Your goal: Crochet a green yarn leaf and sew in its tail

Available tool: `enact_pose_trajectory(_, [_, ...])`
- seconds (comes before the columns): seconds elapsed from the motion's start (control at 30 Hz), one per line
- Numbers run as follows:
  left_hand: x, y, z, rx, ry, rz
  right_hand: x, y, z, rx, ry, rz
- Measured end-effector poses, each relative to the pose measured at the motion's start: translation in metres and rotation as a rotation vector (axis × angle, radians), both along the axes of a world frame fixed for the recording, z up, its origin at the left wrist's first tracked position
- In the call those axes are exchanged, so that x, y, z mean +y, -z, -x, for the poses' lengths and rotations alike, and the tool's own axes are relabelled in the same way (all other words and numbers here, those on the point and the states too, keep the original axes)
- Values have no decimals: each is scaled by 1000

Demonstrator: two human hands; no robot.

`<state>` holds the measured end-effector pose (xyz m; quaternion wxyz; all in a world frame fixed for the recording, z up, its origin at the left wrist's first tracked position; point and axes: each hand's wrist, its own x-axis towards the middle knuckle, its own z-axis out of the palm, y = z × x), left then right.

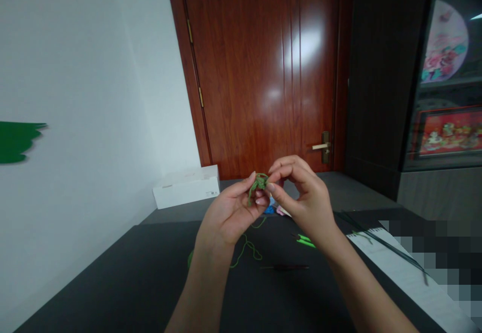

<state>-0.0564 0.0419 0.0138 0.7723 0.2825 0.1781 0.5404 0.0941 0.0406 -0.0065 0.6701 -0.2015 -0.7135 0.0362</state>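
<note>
A small green crocheted yarn piece [259,182] is held up over the dark table, between my two hands. My left hand [237,206] pinches it from the left with thumb and fingers. From the right, the thumb and index finger of my right hand [301,187] close on its edge. A loose tail of yarn hangs from its left side. Below, a green yarn strand [248,247] curls across the table, and part of a green yarn ball [190,259] shows behind my left forearm. A thin dark crochet hook [288,267] lies between my forearms.
Bright green-handled scissors [306,241] lie beside my right wrist. Blue and pink items [276,209] sit partly hidden behind my hands. A spiral notebook page [410,272] with long dark green stems [395,251] across it is at right. A white box [188,187] stands back left.
</note>
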Motion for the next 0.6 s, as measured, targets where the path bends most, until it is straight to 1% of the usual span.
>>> enact_pose_trajectory(0.07, [-1,-1,0,0,4,2,1,0,1,-1,47,-82])
enact_pose_trajectory(0.13, [-2,-3,0,1,10,3,1,1,2,14,54,-131])
enact_pose_trajectory(0.27, [-4,-3,-1,9,24,12,1,3,4,32,-11,-108])
enact_pose_trajectory(0.4, [-7,-4,-2,4,36,4,0,3,4,37,-37,-84])
enact_pose_trajectory(0.6, [-9,-6,-4,-26,34,1,-1,1,3,-12,16,-134])
